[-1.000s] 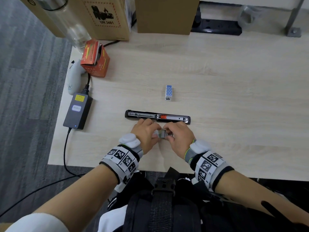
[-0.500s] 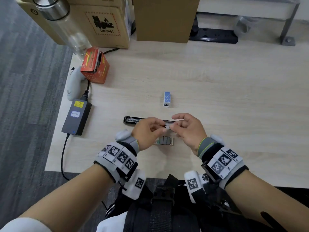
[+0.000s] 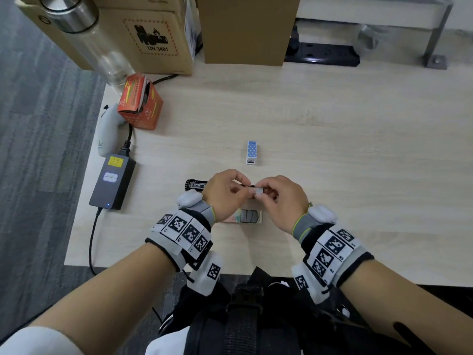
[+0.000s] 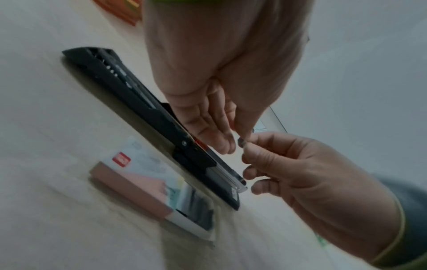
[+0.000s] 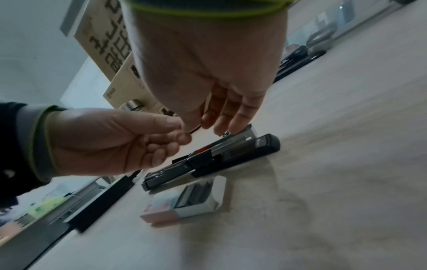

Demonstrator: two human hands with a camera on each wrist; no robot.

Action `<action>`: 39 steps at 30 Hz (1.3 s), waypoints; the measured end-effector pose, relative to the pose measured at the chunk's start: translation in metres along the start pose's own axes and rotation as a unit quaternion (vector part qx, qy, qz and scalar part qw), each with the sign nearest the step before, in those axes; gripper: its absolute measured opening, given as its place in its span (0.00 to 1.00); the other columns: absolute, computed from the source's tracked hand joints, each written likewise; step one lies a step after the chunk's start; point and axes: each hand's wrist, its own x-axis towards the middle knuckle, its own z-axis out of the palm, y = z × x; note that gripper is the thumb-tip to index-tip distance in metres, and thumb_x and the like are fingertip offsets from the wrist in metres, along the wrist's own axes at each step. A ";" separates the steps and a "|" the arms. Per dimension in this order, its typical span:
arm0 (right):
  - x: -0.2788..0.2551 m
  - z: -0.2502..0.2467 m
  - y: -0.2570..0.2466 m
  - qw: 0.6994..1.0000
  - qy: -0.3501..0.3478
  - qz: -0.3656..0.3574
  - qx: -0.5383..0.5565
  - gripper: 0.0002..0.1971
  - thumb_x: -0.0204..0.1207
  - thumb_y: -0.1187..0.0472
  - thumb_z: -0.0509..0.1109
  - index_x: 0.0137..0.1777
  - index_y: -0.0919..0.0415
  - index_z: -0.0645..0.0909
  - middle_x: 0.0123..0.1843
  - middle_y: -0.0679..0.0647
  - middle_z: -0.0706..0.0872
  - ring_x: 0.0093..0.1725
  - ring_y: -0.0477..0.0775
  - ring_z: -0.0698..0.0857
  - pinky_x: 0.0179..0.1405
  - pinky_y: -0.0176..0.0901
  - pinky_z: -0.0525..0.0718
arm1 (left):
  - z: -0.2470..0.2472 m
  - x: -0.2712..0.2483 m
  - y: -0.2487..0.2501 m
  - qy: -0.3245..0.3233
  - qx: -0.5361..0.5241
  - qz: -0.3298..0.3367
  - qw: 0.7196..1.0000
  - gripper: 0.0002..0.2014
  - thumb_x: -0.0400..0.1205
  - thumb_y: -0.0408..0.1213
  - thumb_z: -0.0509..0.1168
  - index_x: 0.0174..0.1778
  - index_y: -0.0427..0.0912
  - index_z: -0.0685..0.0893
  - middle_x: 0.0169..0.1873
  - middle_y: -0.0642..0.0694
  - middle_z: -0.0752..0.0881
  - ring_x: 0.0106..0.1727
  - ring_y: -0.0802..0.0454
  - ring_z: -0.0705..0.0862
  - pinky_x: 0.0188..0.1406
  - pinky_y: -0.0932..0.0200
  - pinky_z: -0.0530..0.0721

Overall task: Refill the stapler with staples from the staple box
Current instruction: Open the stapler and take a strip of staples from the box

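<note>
Left hand (image 3: 225, 193) and right hand (image 3: 280, 201) raised together just above the stapler (image 4: 148, 117), fingertips of both pinching one small staple strip (image 3: 258, 192) between them. Stapler lying opened flat on the table (image 3: 332, 139). Staple box (image 5: 184, 202) just in front of the stapler, drawer slid out, staples visible inside.

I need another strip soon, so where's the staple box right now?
In the head view the staple box lies open on the table, nearer the person than the stapler, below both raised hands.
</note>
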 end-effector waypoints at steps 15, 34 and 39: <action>0.012 0.017 0.019 0.994 0.011 -0.028 -0.107 0.07 0.70 0.62 0.74 0.47 0.53 0.86 0.44 0.53 0.84 0.45 0.58 0.79 0.44 0.48 0.76 | -0.003 0.022 -0.028 0.034 0.328 0.147 0.932 0.08 0.74 0.43 0.70 0.48 0.53 0.85 0.46 0.49 0.86 0.49 0.45 0.80 0.51 0.49 0.73; -0.001 0.016 0.025 0.981 0.077 -0.095 -0.148 0.06 0.67 0.60 0.74 0.45 0.55 0.87 0.53 0.56 0.85 0.49 0.63 0.81 0.46 0.51 0.78 | -0.002 0.022 -0.030 0.036 0.326 0.134 0.935 0.08 0.73 0.44 0.70 0.47 0.55 0.85 0.45 0.50 0.86 0.48 0.45 0.80 0.51 0.47 0.76; -0.003 0.016 0.026 0.979 0.070 -0.098 -0.167 0.07 0.68 0.59 0.73 0.45 0.53 0.88 0.55 0.56 0.86 0.51 0.64 0.81 0.48 0.51 0.78 | -0.003 0.022 -0.031 0.034 0.325 0.138 0.935 0.07 0.74 0.45 0.70 0.47 0.56 0.84 0.44 0.50 0.86 0.47 0.46 0.80 0.51 0.47 0.76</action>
